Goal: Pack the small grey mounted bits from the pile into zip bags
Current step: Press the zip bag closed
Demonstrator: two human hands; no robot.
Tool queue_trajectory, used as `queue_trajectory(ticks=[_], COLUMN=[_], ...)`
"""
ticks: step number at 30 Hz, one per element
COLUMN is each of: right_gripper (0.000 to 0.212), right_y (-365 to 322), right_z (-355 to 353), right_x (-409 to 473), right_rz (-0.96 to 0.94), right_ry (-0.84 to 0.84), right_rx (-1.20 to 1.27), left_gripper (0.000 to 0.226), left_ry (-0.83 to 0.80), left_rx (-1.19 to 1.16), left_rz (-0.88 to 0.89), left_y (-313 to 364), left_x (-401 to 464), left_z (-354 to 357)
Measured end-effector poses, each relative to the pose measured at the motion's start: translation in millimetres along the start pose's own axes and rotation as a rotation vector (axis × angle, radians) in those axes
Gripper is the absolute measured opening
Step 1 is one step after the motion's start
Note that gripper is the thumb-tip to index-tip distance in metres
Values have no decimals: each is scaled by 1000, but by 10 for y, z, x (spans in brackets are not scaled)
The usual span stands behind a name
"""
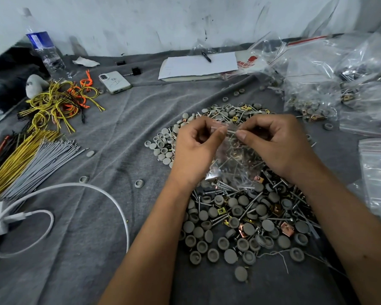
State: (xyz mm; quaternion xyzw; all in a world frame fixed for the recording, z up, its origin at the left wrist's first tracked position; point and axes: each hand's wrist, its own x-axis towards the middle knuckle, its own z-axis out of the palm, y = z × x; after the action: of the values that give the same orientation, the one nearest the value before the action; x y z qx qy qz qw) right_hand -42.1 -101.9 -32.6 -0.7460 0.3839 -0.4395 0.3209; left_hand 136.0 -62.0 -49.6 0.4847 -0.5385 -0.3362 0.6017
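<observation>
We pinch the zip bag (233,159) by its top edge, left hand (196,146) and right hand (279,144) both clenched on it; the film looks thin and slippery, sagging under its load above the pile (246,221).

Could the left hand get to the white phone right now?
Probably not yet: the left hand pinches the zip bag along with the right hand. Once freed, bare cloth leaves the way to the phone open.
</observation>
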Motion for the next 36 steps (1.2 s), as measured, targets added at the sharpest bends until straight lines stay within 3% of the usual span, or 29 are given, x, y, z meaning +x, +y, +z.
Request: queue_trajectory(ticks=[4, 9, 19, 26, 31, 36], right_gripper=[17, 8, 8, 26, 20, 19], right_y=[-8, -8, 28, -12, 24, 55], right_z=[17, 1, 4, -1, -20, -44], right_x=[-1, 0, 11, 11, 17, 20], right_rz=[-1, 45, 79, 69, 163, 113], right_ry=[-52, -13, 61, 82, 130, 149], right_rx=[-11, 16, 66, 181, 297, 232], left_gripper=[2, 3, 3, 11, 12, 14], left_ry=[-84, -11, 23, 10, 33, 65], left_rx=[-75, -83, -82, -159, -208, -167], left_rz=[-44, -44, -54, -36, -70, -116], left_y=[-20, -27, -14, 20, 67, 84], left_x=[2, 7, -2, -6, -10, -1], left_z=[4, -17, -7, -30, -53, -66])
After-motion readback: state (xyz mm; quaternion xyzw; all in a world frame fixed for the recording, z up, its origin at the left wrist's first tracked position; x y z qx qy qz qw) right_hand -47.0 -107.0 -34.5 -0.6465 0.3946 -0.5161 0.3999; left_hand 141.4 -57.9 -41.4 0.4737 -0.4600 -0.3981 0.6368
